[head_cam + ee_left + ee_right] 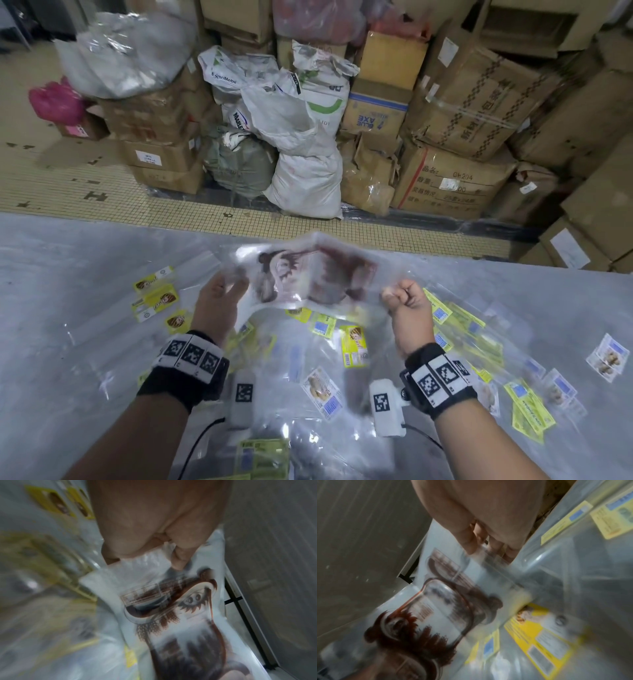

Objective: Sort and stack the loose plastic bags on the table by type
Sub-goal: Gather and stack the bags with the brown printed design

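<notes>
Grey table point(68, 274) under perhaps overlapping bags point(352, 346)

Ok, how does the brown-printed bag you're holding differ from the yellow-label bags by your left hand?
The brown-printed bag is held up off the table by both hands, left hand and right hand; the yellow-label bags lie flat on the table. The brown-printed bag carries a large brown print, the yellow-label bags small yellow labels. Both are clear plastic.

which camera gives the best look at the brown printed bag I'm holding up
The head view: it shows the whole brown bag stretched between the left hand and right hand above the table. Each wrist view shows only the part of the print nearest its own grip, blurred.
</notes>
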Demonstrator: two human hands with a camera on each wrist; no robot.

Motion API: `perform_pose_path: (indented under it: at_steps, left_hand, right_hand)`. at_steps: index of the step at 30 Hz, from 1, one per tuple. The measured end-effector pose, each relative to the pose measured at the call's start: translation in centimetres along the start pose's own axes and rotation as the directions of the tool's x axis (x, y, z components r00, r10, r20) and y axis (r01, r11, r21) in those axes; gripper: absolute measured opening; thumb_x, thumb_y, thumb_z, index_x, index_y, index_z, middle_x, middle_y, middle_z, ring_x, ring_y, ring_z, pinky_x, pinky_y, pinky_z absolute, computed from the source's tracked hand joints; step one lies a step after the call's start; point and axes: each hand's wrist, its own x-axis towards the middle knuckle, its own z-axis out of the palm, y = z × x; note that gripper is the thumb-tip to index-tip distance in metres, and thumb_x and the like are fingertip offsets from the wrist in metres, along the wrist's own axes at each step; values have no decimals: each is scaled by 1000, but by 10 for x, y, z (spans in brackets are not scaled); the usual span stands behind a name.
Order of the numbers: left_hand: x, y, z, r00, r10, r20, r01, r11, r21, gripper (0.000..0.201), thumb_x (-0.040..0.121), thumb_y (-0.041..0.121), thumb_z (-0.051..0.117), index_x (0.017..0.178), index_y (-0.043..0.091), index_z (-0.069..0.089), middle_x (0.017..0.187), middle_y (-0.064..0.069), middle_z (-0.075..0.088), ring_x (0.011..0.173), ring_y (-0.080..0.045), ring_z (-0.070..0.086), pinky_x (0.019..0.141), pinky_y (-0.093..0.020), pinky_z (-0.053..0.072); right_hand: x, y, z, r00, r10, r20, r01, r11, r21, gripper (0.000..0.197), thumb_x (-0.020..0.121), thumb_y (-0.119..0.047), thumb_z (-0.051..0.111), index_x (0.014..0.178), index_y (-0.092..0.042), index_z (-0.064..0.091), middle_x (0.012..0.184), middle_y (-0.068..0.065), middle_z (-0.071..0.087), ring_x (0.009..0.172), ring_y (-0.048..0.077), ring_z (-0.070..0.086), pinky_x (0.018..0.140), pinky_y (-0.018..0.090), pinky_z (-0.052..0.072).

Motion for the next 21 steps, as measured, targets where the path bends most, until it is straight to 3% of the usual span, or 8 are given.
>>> perform_pose_path:
  at_steps: [2, 6, 10, 15, 19, 21]
  left_hand:
    - [-1, -10, 2, 998, -60, -2, 59, 998, -23, 14, 94, 9, 60, 101, 19, 66, 106, -6, 66, 98, -18, 58, 95, -39, 44]
    - [-7, -28, 5, 995, -96, -23, 96, 995, 4, 14, 93, 9, 60, 106, 13, 64, 109, -6, 67, 103, -21, 59, 87, -29, 41]
    - [-4, -37, 1, 992, -109, -66, 110, 994, -3, 7, 91, 10, 64, 87, 16, 64, 94, -2, 67, 94, -21, 59, 86, -32, 44]
    - [2, -28, 1, 996, 1, -90, -1, 1000, -2, 14, 91, 10, 64, 83, 21, 64, 88, 6, 67, 84, -12, 60, 85, -29, 45]
    - [2, -27, 1, 998, -9, -64, 8, 1000, -12, 16, 91, 9, 64, 87, 24, 67, 72, 6, 58, 52, -4, 44, 59, -21, 41]
    - [-1, -30, 0, 997, -32, -63, 31, 999, -16, 13, 90, 8, 64, 90, 20, 68, 72, 5, 58, 54, -5, 43, 58, -21, 38]
  right_hand:
    - [-4, 9, 1, 1000, 12, -21, -13, 999, -42, 37, 89, 15, 51, 76, -18, 46, 54, -17, 46, 56, -1, 44, 68, 18, 40]
    - [-12, 25, 1, 999, 14, -48, -20, 992, -125, 37, 91, 12, 52, 72, -17, 39, 64, -3, 33, 52, 1, 31, 57, 19, 33]
    - [-16, 25, 4, 999, 11, -51, -20, 986, -168, 31, 94, 5, 52, 76, -19, 42, 70, -1, 37, 54, 0, 36, 57, 9, 36]
    - [-16, 20, 8, 998, -51, -32, 43, 980, -192, 28, 94, 5, 49, 78, -16, 42, 69, 1, 37, 56, 3, 35, 56, 13, 35]
    - [-18, 22, 13, 997, -60, -50, 49, 980, -195, 28, 95, 4, 49, 78, -16, 41, 71, 3, 37, 59, 4, 37, 58, 15, 36]
    - [-20, 25, 13, 998, -46, -46, 36, 979, -198, 28, 96, 1, 51, 78, -18, 40, 73, 3, 39, 64, 8, 39, 62, 18, 37]
